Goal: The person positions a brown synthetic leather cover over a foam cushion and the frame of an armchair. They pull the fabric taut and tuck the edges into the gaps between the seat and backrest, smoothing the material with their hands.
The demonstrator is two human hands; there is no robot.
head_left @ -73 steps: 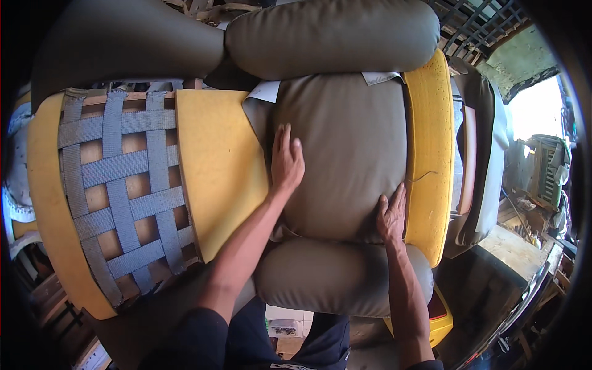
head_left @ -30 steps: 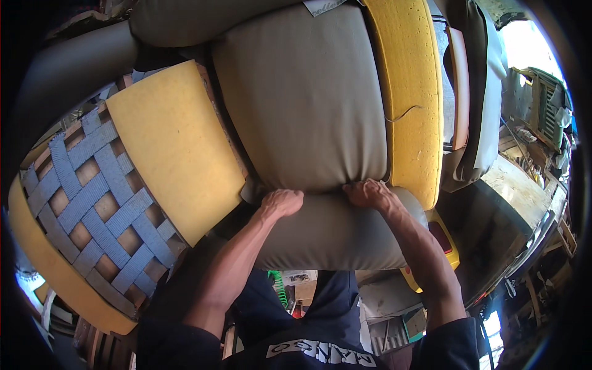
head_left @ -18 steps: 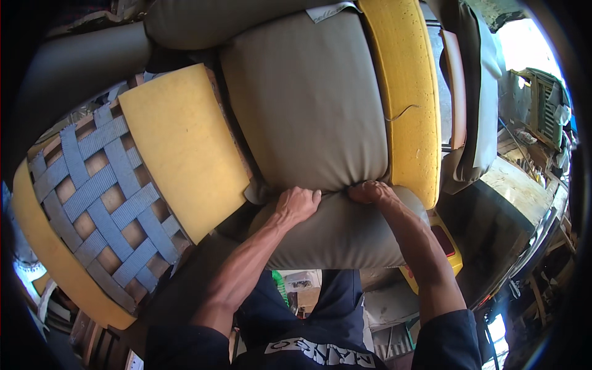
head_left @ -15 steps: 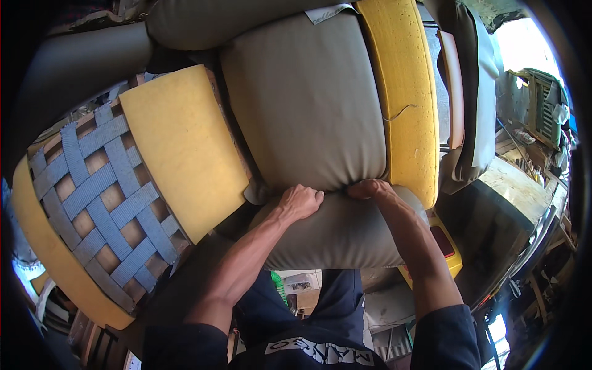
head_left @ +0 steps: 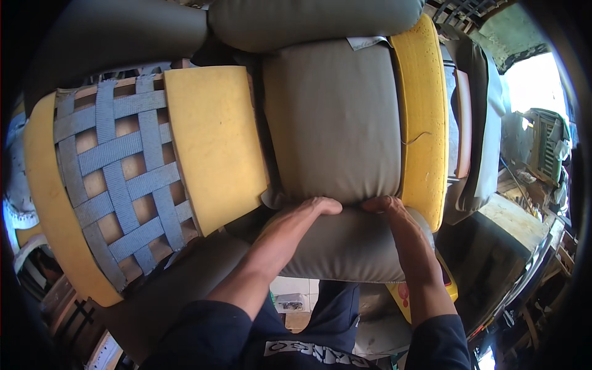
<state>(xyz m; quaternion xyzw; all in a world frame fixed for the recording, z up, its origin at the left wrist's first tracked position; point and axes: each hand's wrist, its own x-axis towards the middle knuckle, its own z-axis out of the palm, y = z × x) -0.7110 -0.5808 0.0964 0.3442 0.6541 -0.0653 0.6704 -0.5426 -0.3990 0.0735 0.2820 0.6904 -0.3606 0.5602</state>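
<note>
A grey-brown upholstered cushion (head_left: 336,117) sits between two padded arms of the same covering. Both my hands press down at the seam where it meets the near padded arm (head_left: 345,250). My left hand (head_left: 325,206) lies at the middle of that seam, thumb toward the right, its other fingers tucked out of sight. Just to its right, my right hand (head_left: 381,204) reaches into the same crease near the cushion's right corner, most of its fingers hidden. My forearms pass over the near arm. Yellow foam (head_left: 425,123) runs along the cushion's right side.
Left of the cushion are a yellow foam sheet (head_left: 216,145) and woven grey-blue webbing (head_left: 126,163) over a frame. The far padded arm (head_left: 314,23) borders the cushion's back. To the right stand more upholstered pieces (head_left: 484,123) and a dark box-like piece with a pale top (head_left: 515,219).
The view has shifted and turned, so the furniture appears lower and straighter. Both hands stay at the crease; my left hand's fingers now go deeper out of sight.
</note>
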